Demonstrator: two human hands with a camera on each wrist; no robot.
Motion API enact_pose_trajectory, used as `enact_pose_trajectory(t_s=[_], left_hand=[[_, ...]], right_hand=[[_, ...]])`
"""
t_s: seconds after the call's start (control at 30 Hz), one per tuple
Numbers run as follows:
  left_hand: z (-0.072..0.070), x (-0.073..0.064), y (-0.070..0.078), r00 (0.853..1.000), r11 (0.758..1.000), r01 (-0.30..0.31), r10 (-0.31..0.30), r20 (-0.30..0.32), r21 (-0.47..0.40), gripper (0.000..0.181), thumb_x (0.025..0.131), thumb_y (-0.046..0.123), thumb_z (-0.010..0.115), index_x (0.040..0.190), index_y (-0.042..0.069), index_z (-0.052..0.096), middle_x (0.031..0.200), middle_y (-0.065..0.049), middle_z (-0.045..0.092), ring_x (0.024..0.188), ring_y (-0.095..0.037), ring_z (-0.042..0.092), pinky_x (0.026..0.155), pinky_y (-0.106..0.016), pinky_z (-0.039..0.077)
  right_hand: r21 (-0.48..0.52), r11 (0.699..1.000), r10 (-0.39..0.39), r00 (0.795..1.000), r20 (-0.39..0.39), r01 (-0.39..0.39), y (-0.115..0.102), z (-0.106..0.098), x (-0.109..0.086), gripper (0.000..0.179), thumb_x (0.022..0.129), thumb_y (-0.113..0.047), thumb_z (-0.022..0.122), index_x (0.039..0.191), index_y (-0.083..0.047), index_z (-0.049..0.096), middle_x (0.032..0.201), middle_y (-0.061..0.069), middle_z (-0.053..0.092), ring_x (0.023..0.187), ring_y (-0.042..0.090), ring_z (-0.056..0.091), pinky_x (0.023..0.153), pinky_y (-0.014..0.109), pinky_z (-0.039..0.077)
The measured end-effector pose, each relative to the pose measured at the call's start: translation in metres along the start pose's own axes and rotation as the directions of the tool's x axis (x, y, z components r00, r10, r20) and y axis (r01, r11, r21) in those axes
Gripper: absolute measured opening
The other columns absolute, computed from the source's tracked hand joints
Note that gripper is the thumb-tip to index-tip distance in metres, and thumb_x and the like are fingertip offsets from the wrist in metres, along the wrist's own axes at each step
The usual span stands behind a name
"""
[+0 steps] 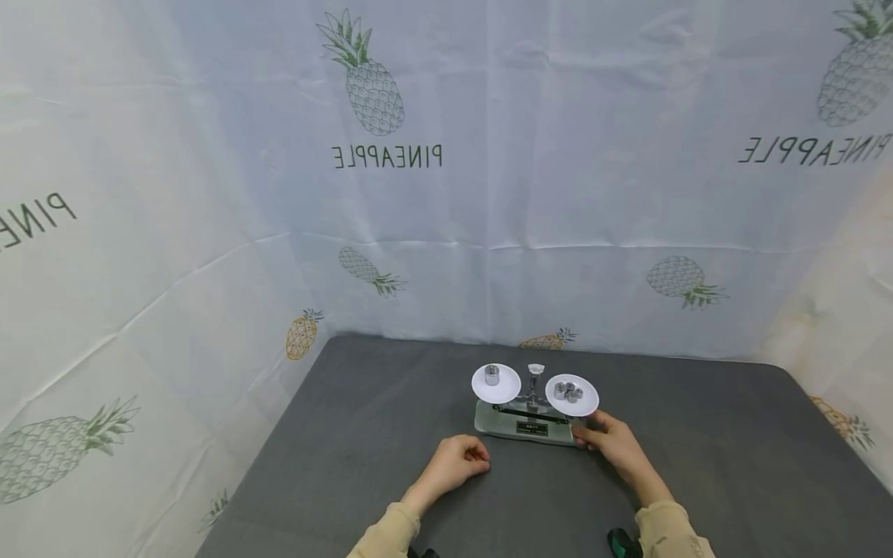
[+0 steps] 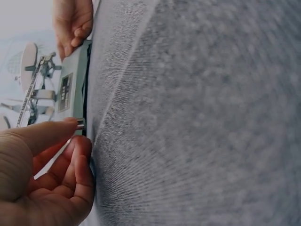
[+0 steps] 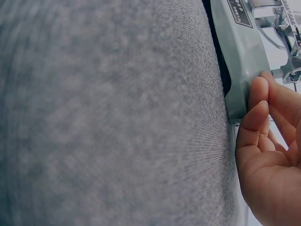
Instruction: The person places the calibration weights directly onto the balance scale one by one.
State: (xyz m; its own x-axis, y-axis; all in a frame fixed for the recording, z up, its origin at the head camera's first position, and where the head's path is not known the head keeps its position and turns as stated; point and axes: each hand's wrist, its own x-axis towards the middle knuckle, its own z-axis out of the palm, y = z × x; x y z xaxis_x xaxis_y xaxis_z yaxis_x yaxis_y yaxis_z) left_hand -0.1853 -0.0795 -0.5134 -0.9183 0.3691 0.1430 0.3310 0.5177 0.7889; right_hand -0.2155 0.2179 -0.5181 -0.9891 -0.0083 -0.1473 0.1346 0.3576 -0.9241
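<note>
A balance scale [image 1: 532, 426] with a pale green base and two white pans stands on the dark table. One metal weight [image 1: 491, 375] sits on its left pan, and several smaller weights [image 1: 569, 391] are grouped on the right pan. In front of the base's left end is my left hand [image 1: 455, 463], fingers curled. The left wrist view shows a small silver metal weight [image 2: 81, 124] at its thumb tip, pinched against the fingers. My right hand [image 1: 617, 447] grips the right end of the base [image 3: 242, 66] with thumb and bent fingers, just below the right pan.
The grey cloth-covered table [image 1: 335, 434] stretches to both sides of the scale. Behind it hangs a pale curtain [image 1: 446, 209] printed with pineapples, meeting the table's back edge.
</note>
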Motion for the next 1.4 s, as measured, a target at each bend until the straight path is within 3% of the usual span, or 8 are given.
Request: enact_pose_trajectory(t_s=[0.2,0.33,0.53,0.7,0.93,1.4], left_hand=[[-0.005,0.002,0.009,0.997,0.999,0.027,-0.030,-0.064,-0.037,0.003,0.078,0.007,0.070,0.080,0.007,0.067,0.070,-0.005,0.067,0.058,0.005,0.049,0.053,-0.015,0.042],[-0.014,0.005,0.019,0.990,0.999,-0.025,0.022,-0.140,-0.023,0.003,0.080,0.009,0.068,0.083,0.007,0.068,0.075,-0.004,0.068,0.063,0.004,0.053,0.058,-0.016,0.044],[-0.026,0.016,0.035,0.955,0.996,-0.085,0.079,-0.287,-0.007,0.004,0.080,0.009,0.069,0.084,0.009,0.069,0.077,-0.002,0.066,0.064,0.004,0.051,0.060,-0.016,0.045],[-0.032,0.027,0.044,0.927,0.993,-0.112,0.090,-0.364,-0.041,0.004,0.080,0.010,0.071,0.083,0.008,0.069,0.078,-0.004,0.066,0.064,0.001,0.052,0.059,-0.017,0.045],[-0.034,0.039,0.050,0.919,0.996,-0.076,0.050,-0.391,-0.051,0.005,0.079,0.012,0.072,0.082,0.009,0.069,0.078,-0.004,0.066,0.065,-0.001,0.051,0.059,-0.016,0.043],[-0.029,0.057,0.054,0.921,0.999,-0.012,-0.001,-0.389,-0.031,0.005,0.077,0.013,0.072,0.082,0.012,0.072,0.080,-0.003,0.070,0.056,0.001,0.040,0.054,-0.016,0.036]], right_hand=[[-0.012,1.000,-0.008,1.000,0.004,0.008,0.001,-0.002,-0.001,0.037,0.084,-0.016,0.068,0.112,0.004,0.057,0.075,0.001,0.067,0.070,0.007,0.058,0.064,0.023,0.046],[-0.009,1.000,-0.005,1.000,-0.001,0.005,-0.001,-0.002,-0.001,0.037,0.084,-0.016,0.068,0.112,0.004,0.057,0.075,0.002,0.067,0.070,0.008,0.059,0.064,0.024,0.046],[-0.025,1.000,0.000,1.000,-0.006,0.000,-0.001,-0.002,0.000,0.037,0.084,-0.016,0.067,0.113,0.003,0.057,0.076,0.003,0.067,0.070,0.009,0.058,0.065,0.024,0.045],[-0.026,1.000,-0.005,1.000,-0.005,0.005,-0.002,-0.002,0.000,0.037,0.084,-0.016,0.068,0.113,0.004,0.057,0.075,0.003,0.067,0.070,0.009,0.058,0.064,0.024,0.046],[-0.004,1.000,-0.008,1.000,0.000,0.008,-0.001,-0.001,0.000,0.036,0.083,-0.016,0.068,0.111,0.004,0.058,0.072,0.000,0.066,0.069,0.008,0.058,0.064,0.023,0.046],[0.003,1.000,-0.015,1.000,0.005,0.015,0.003,-0.001,0.001,0.038,0.083,-0.017,0.068,0.114,0.004,0.057,0.074,0.002,0.067,0.069,0.008,0.058,0.064,0.023,0.045]])
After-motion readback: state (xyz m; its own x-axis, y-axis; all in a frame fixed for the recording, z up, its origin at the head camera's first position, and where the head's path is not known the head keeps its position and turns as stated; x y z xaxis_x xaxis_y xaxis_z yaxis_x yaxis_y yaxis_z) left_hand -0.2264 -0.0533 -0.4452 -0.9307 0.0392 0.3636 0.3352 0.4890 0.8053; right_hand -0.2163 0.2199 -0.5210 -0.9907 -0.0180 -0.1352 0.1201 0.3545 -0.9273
